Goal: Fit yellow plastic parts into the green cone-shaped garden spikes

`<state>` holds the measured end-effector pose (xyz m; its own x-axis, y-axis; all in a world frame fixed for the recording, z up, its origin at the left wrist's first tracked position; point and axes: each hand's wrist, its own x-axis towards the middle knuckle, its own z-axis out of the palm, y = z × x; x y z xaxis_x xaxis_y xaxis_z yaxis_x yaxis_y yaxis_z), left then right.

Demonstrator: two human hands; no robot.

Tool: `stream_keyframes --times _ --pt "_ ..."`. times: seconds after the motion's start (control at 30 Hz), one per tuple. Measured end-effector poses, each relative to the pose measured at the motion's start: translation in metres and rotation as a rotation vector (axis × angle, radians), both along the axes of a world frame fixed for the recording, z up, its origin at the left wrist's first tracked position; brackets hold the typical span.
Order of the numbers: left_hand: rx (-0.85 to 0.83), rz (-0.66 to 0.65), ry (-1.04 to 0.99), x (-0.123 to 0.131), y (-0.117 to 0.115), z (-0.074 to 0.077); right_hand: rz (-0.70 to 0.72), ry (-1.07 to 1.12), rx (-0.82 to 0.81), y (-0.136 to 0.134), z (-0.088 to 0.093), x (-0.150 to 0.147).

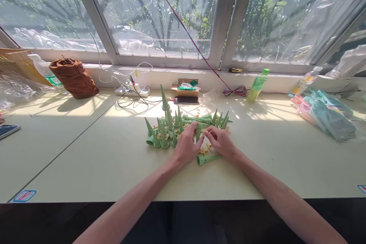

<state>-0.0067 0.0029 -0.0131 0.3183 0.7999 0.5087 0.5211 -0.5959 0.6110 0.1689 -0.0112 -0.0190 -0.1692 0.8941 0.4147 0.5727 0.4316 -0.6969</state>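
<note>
Brown and soft, a bag is set, leaning, towards the left of the table. Next, a white power strip is crossed by cables. At the middle, green cones are clustered, many stood point up. Behind them, a dark phone is laid before an open cardboard box. Between the fingers and thumb of the left hand, a green tube is clamped roughly upright. Below it, small yellow pieces are scattered above another green cone, laid on its side. The fingertips of the right hand are held close together just beside the tube; whether anything is pinched cannot be told. Farther right, a green bottle and plastic bags are placed.
</note>
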Motion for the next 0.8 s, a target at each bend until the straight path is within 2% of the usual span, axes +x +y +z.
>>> stream_keyframes --times 0.13,0.4,0.8 --pt "0.011 -0.002 0.004 -0.0001 0.0005 -0.0018 -0.016 -0.029 0.03 0.0011 -0.0001 0.0008" --pt "-0.02 -0.004 -0.005 0.0005 -0.0017 0.0022 -0.007 0.003 -0.027 -0.0008 0.0 0.0008" --pt "0.032 -0.022 0.014 -0.0008 0.0004 -0.0014 -0.001 -0.027 0.0 0.0016 -0.0016 0.0018"
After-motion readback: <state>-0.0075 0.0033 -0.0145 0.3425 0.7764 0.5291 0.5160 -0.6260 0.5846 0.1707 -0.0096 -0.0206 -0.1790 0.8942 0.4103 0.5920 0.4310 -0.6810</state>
